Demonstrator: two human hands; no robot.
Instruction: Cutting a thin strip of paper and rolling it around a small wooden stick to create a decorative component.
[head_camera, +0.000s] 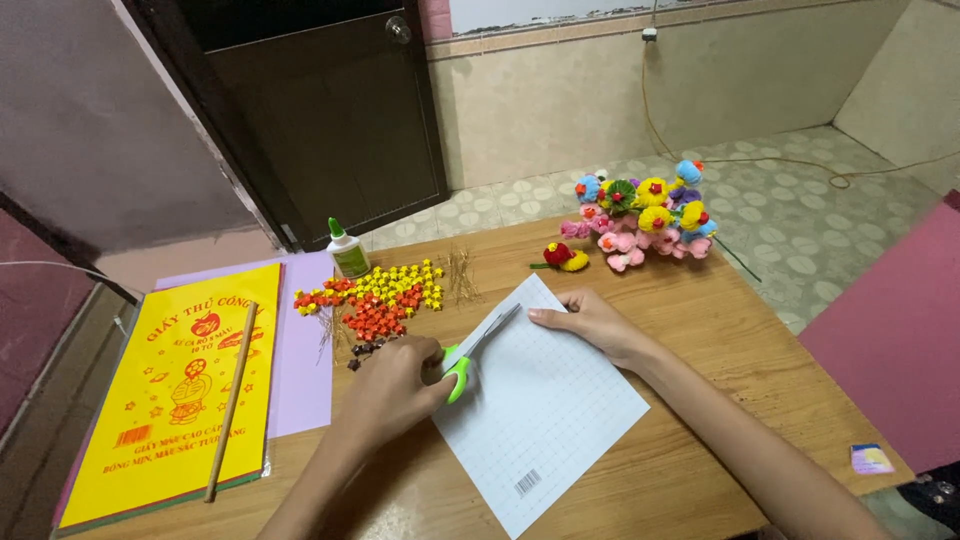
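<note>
The left hand (395, 385) is clenched around the green plastic handles of a pair of steel-bladed scissors (478, 345), whose blades point up and to the right along the left edge of a white gridded paper sheet (545, 410). The blades look slightly parted at that edge, though the angle makes this hard to confirm. The right hand (590, 322) lies flat with released fingers pressing the upper part of the sheet against the brown wooden table (720, 330). The sheet lies tilted near the table's front middle.

Just beyond the left hand sits a scattered heap of small yellow, orange and red folded paper stars (380, 298), with a white glue bottle with a green cap (347, 250) standing behind it. To the far left, a thin wooden stick (232, 398) rests on a yellow pack of craft paper (170, 400). A cluster of colourful pom-pom flowers (645, 215) lies at the far right edge.
</note>
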